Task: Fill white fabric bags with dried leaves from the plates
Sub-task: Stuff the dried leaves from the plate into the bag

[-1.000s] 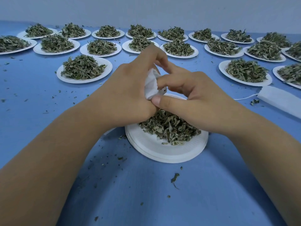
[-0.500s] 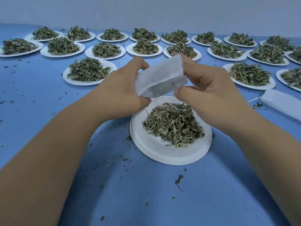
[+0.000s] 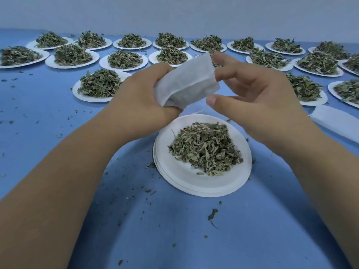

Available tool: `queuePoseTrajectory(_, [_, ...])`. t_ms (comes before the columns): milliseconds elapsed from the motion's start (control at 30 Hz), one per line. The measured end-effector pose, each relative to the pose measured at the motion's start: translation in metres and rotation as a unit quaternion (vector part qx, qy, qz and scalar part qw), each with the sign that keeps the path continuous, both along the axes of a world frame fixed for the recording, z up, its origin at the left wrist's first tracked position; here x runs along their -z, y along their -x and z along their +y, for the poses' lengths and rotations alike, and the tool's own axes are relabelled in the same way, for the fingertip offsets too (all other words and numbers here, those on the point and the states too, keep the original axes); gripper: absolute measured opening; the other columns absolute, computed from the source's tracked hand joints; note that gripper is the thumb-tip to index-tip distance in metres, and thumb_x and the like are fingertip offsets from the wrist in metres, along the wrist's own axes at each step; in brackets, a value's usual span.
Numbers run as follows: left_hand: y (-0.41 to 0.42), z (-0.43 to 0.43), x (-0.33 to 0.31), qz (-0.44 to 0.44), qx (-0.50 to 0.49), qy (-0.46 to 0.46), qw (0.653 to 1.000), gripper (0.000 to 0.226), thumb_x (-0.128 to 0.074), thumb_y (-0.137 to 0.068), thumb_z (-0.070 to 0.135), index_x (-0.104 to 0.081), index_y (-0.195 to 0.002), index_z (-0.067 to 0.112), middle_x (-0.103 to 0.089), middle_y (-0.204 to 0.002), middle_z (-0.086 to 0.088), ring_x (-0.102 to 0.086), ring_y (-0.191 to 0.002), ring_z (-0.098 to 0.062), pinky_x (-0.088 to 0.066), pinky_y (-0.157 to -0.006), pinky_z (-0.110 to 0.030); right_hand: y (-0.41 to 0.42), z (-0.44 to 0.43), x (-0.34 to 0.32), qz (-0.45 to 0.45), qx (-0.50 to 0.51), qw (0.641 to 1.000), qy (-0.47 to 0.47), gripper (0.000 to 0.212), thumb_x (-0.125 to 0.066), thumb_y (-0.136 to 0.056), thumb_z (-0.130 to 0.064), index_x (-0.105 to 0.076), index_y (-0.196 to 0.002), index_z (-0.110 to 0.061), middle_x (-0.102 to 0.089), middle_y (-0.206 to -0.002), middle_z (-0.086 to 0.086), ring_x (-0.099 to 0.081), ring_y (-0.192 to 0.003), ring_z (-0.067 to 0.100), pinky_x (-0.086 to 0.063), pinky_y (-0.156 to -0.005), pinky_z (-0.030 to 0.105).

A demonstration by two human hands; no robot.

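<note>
Gripping the left end of a small, soft, rectangular white fabric bag (image 3: 189, 82) in the left hand (image 3: 139, 101), with the fingers curling round it and bunching the cloth into folds. Holding that bag in the air, tilting up towards the right, above the far edge of a stack of round white paper plates (image 3: 174, 177).

Hovering just beside the bag's right end with the right hand (image 3: 252, 98), fingers spreading and loosely bending, thumb standing apart from the forefinger and clasping nothing. Not showing clearly whether the fingertips are touching the hem.

Showing a matte, finely woven face on the bag, with a seam or fold line running along its length.

Carrying a loose heap of crinkled grey-green dried leaves (image 3: 206, 150) on the top plate.

Resting on a smooth blue tablecloth (image 3: 174, 239) flecked with leaf crumbs. Facing rows of further white paper plates (image 3: 93, 99), each heaped with similar leaves, and a flat pile of white bags (image 3: 334, 123) at the right edge.
</note>
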State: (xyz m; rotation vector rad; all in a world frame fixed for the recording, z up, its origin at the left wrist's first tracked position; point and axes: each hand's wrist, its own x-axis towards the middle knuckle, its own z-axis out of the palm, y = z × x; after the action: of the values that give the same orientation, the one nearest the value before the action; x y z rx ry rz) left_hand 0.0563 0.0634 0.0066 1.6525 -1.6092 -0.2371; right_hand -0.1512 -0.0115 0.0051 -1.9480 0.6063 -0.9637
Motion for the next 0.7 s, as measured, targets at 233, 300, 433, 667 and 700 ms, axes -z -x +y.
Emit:
queuePoseTrajectory(233, [0.010, 0.003, 0.002, -0.006, 0.036, -0.009, 0.999, 0.035, -0.079, -0.075, 0.023, -0.062, -0.102, 0.035, -0.064, -0.087, 0.018, -0.060, -0.076, -0.001, -0.041, -0.057, -0.008, -0.005, 0.008, 0.003, 0.146, -0.044, 0.987, 0.055, 0.040, -0.071, -0.085, -0.037, -0.066, -0.125, -0.037, -0.065, -0.128, -0.022, -0.058, -0.123, 0.001, -0.047, -0.108, 0.042])
queuePoseTrajectory(300, [0.010, 0.003, 0.002, -0.021, 0.037, -0.011, 0.999, 0.036, -0.080, -0.074, 0.027, -0.062, -0.104, 0.036, -0.064, -0.087, 0.018, -0.060, -0.077, 0.001, -0.040, -0.058, -0.008, -0.005, 0.007, 0.003, 0.145, -0.035, 0.987, 0.065, 0.039, -0.072, -0.085, -0.035, -0.067, -0.124, -0.035, -0.059, -0.135, -0.025, -0.056, -0.125, -0.003, -0.047, -0.108, 0.040])
queuePoseTrajectory(433, [0.006, 0.001, 0.002, -0.031, 0.006, -0.016, 0.999, 0.040, -0.081, -0.072, 0.042, -0.061, -0.107, 0.037, -0.064, -0.088, 0.018, -0.059, -0.082, 0.002, -0.037, -0.057, -0.005, 0.000, 0.001, 0.000, 0.107, 0.013, 0.992, 0.063, 0.045, -0.072, -0.080, -0.035, -0.071, -0.120, -0.013, -0.048, -0.151, -0.021, -0.046, -0.135, -0.007, -0.049, -0.107, 0.038])
queuePoseTrajectory(667, [0.011, 0.001, 0.003, -0.037, 0.031, -0.028, 0.998, 0.032, -0.077, -0.075, 0.037, -0.063, -0.104, 0.036, -0.063, -0.080, 0.018, -0.058, -0.075, 0.002, -0.038, -0.055, -0.008, -0.010, 0.005, 0.001, 0.132, -0.038, 0.989, 0.061, 0.019, -0.076, -0.088, -0.026, -0.078, -0.105, -0.017, -0.057, -0.139, -0.022, -0.022, -0.145, -0.015, -0.036, -0.116, 0.030])
queuePoseTrajectory(700, [0.009, 0.001, 0.003, -0.042, 0.021, -0.025, 0.999, 0.029, -0.075, -0.075, 0.042, -0.063, -0.100, 0.035, -0.062, -0.077, 0.018, -0.057, -0.071, 0.002, -0.037, -0.055, -0.010, -0.012, 0.004, -0.001, 0.141, -0.045, 0.987, 0.066, 0.019, -0.075, -0.089, -0.024, -0.077, -0.108, -0.022, -0.054, -0.142, -0.023, -0.020, -0.146, -0.015, -0.037, -0.117, 0.035])
